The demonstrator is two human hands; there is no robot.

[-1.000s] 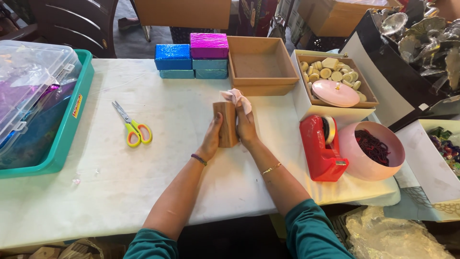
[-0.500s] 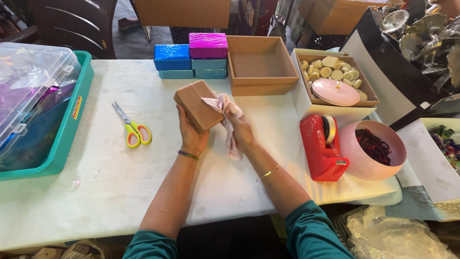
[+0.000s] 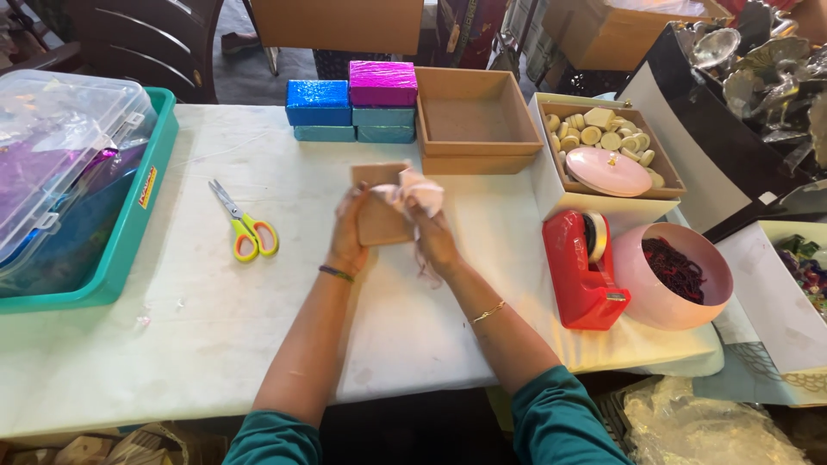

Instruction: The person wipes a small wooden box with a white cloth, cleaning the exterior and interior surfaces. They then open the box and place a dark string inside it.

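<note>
Head view: both hands' fingers grip a brown box [image 3: 379, 215] and pale cloth [image 3: 413, 194] over the white table [image 3: 172, 344].

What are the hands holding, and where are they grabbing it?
The left hand grips the left edge of a small flat brown wooden box. The right hand holds a crumpled pale pink cloth bunched against the box's right side.

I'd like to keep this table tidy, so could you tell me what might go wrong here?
The left hand and right hand hold the small brown box above the table; it could slip and drop. The pink ribbon trails loosely and might snag. The scissors lie open-bladed near the left forearm, a possible nick if the arm sweeps sideways.
</note>
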